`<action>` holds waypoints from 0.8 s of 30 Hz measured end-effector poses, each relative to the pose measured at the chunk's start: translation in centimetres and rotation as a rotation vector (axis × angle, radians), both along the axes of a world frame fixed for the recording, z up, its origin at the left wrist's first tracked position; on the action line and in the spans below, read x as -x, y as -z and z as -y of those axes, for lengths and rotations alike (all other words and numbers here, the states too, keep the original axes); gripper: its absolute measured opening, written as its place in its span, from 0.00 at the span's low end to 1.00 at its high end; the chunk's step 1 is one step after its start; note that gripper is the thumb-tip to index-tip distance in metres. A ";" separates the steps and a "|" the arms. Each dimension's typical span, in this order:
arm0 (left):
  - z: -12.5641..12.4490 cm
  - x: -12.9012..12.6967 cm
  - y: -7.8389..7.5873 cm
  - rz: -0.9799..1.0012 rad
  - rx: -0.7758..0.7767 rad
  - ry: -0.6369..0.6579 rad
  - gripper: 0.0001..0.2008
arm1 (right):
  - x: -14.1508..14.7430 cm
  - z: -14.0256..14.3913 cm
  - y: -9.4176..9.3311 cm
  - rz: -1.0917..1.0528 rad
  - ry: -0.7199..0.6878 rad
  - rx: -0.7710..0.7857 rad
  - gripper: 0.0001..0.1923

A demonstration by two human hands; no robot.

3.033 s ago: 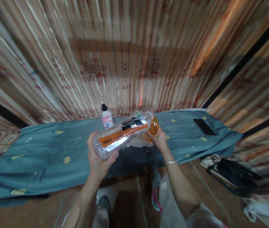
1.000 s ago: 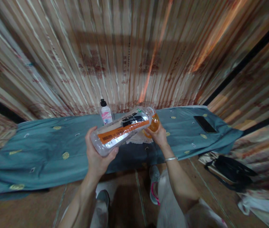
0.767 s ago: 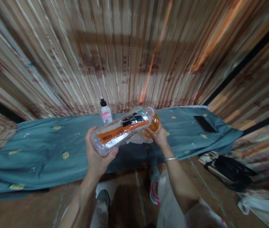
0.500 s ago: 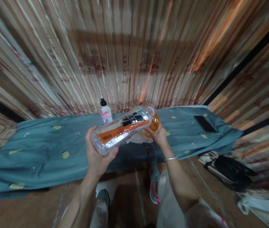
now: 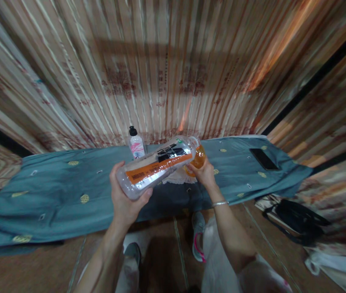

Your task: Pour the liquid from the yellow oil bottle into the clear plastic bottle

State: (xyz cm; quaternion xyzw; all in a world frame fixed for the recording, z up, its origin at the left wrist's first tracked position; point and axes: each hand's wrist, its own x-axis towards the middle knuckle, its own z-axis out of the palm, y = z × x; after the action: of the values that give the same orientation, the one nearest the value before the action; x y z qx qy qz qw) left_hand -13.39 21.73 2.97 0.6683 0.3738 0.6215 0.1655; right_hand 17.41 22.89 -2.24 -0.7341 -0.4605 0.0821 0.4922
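A large clear bottle (image 5: 156, 169) with an orange label is being gripped around its base by the left hand (image 5: 126, 199) and tipped almost level, its neck touching the rim of an amber glass (image 5: 198, 159). The glass is being clasped by the right hand (image 5: 204, 175) above a white lace mat (image 5: 176, 177) on the blue cloth (image 5: 57, 195). The neck is best kept over the rim and the tilt raised slowly. A small pump bottle (image 5: 136, 145) is standing behind.
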 end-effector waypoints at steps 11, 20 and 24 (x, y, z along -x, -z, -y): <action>0.1 0.0 -0.2 -0.001 0.030 0.003 0.48 | -0.2 0.0 0.2 0.011 -0.008 0.018 0.43; 0.2 -0.1 -0.3 0.024 0.031 0.007 0.46 | -0.1 0.0 -0.1 0.027 0.010 0.033 0.42; 0.2 -0.2 -0.5 0.020 0.011 0.007 0.45 | -0.2 0.0 0.0 0.030 0.000 0.026 0.41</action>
State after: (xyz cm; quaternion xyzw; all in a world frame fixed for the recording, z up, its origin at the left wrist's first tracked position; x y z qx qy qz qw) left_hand -13.22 21.50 3.44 0.6622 0.3734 0.6255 0.1752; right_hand 17.58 22.88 -2.21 -0.7416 -0.4666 0.0772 0.4758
